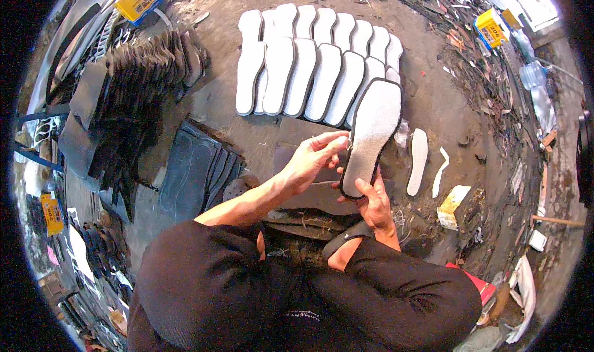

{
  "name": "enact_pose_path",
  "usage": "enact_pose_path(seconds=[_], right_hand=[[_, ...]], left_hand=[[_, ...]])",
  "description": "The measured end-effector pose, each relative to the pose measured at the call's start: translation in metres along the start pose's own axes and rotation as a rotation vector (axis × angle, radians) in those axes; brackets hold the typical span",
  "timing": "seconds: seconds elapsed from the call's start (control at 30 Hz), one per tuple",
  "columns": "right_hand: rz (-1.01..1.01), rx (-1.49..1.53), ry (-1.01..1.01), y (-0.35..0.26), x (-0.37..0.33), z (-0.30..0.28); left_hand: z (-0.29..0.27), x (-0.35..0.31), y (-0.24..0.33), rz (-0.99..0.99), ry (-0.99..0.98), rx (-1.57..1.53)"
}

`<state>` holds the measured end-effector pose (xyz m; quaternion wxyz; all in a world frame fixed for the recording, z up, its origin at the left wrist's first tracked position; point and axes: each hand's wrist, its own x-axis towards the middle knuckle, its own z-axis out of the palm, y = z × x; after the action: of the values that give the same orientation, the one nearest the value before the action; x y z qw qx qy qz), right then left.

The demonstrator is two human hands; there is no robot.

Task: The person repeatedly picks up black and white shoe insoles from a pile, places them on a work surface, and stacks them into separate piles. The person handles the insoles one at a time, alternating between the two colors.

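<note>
My right hand [375, 204] grips the narrow end of a shoe sole [375, 113], thumb on top and fingers beneath. The sole has a white, fuzzy-looking face and a black rim, and its broad end points away from me. At its left edge, my left hand [314, 158] has thumb and forefinger pinched together. Whatever is between those fingertips is too small to make out. Beyond the held sole, rows of similar white soles [297, 73] overlap on the ground. To the right lies a small white insole-shaped piece [418, 160].
Dark sole-shaped pieces [139, 67] are stacked in rows at the left, near flat dark sheets [189, 166] with outlines on them. A bent white strip [440, 171] and a crumpled yellow-and-white scrap [453, 206] lie at right. Yellow boxes [492, 29] and scattered offcuts line the edges.
</note>
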<state>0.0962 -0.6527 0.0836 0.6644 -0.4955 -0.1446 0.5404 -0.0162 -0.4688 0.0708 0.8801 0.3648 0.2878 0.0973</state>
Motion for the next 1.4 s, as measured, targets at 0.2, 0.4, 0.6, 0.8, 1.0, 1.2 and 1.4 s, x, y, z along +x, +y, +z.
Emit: enact_pose_path(seconds=[0.2,0.4,0.6,0.8,1.0,1.2,1.4], right_hand=[[-0.055,-0.207,0.069,0.01,-0.007,-0.014],[-0.21,-0.265,0.149,-0.013,-0.029,-0.033],[-0.307,-0.254,0.358,-0.072,-0.073,-0.04],[-0.27,-0.251,0.396,-0.081,-0.104,-0.032],[-0.306,-0.348,0.47,-0.076,-0.123,-0.037],[-0.312,-0.297,0.559,-0.085,-0.126,-0.049],[-0.403,-0.236,0.586,-0.103,-0.12,-0.051]], left_hand=[[0.0,0.005,-0.009,0.138,0.125,0.304],[0.01,0.004,-0.011,0.299,0.107,0.398],[0.043,0.021,-0.013,0.311,0.038,0.507],[0.107,0.035,-0.024,0.372,-0.418,0.256],[0.123,0.034,-0.03,0.318,-0.464,0.474],[0.112,0.029,-0.063,0.4,-0.338,0.69],[0.109,0.004,-0.111,0.187,-0.644,0.849]])
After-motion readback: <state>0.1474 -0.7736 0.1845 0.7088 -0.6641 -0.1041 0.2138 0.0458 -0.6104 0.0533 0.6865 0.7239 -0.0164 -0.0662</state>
